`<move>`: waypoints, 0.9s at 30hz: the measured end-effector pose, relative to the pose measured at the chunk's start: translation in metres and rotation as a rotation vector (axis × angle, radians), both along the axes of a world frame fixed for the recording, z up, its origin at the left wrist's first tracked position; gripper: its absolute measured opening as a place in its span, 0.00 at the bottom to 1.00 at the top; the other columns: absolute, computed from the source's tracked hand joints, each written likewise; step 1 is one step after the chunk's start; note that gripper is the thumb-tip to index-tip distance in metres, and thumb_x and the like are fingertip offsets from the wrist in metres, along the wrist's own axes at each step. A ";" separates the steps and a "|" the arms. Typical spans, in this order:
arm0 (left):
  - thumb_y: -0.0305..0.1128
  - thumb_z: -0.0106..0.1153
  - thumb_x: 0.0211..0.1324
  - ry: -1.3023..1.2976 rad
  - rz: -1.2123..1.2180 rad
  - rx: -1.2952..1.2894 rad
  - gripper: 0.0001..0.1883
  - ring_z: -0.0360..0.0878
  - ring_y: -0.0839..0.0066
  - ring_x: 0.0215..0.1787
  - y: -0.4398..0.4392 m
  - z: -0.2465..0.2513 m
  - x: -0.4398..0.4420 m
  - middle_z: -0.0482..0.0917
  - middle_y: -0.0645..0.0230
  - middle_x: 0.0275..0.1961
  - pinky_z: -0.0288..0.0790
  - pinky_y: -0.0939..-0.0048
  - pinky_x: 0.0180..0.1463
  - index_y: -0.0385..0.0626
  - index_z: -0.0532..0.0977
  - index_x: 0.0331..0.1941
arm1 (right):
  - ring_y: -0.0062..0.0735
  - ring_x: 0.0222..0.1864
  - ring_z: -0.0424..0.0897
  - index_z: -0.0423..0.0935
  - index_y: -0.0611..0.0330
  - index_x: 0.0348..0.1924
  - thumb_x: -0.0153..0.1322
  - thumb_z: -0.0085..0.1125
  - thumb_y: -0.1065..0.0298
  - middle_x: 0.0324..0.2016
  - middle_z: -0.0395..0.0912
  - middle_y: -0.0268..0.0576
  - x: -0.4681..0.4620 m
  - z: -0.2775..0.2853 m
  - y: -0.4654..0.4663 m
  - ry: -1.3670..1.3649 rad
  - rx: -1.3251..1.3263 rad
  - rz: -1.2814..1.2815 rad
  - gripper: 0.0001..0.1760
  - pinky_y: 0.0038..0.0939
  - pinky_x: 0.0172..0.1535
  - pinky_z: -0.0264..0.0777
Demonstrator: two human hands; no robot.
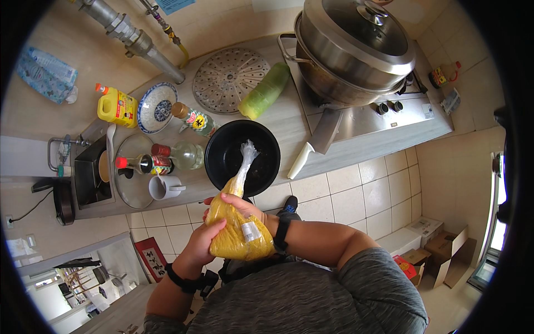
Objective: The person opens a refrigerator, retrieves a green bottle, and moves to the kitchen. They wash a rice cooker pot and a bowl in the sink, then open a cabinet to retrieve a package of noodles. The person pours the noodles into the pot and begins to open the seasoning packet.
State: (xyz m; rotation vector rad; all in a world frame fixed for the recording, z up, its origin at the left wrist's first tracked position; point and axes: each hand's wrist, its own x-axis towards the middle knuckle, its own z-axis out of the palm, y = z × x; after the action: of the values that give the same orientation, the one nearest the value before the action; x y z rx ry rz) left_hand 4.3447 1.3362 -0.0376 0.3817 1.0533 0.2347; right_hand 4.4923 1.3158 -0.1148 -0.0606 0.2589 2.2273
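Observation:
Both hands grip a clear plastic bag of fine yellow grain (227, 246), possibly millet, which bears a white printed label. My left hand (204, 241) presses the bag's lower left side with the thumb on top. Across the upper part lies my right hand (246, 206), its fingers partly hidden behind the bag. The bag's twisted, gathered neck (242, 171) reaches over a black round pot (212, 167) at the counter's front edge. Only a few small specks show on the pot's dark inside.
A cleaver (327, 131) lies right of the pot, its white handle over the counter edge. Behind are a winter melon-like green gourd (267, 89), a perforated steamer plate (208, 83) and a large steel steamer (354, 79). Glass bottles (187, 155) and a white mug (160, 188) stand left.

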 end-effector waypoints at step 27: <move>0.33 0.48 0.68 0.032 -0.144 0.139 0.25 0.76 0.64 0.59 -0.001 0.008 -0.002 0.73 0.55 0.60 0.72 0.62 0.61 0.34 0.60 0.65 | 0.38 0.47 0.79 0.67 0.54 0.57 0.71 0.59 0.49 0.45 0.77 0.45 -0.011 -0.014 0.001 -0.010 0.000 0.034 0.27 0.39 0.53 0.74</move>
State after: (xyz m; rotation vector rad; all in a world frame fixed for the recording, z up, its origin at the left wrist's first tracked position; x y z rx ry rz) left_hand 4.3430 1.3351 -0.0299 0.5857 1.0391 0.1735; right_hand 4.4815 1.3169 -0.1293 -0.0768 0.2535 2.2600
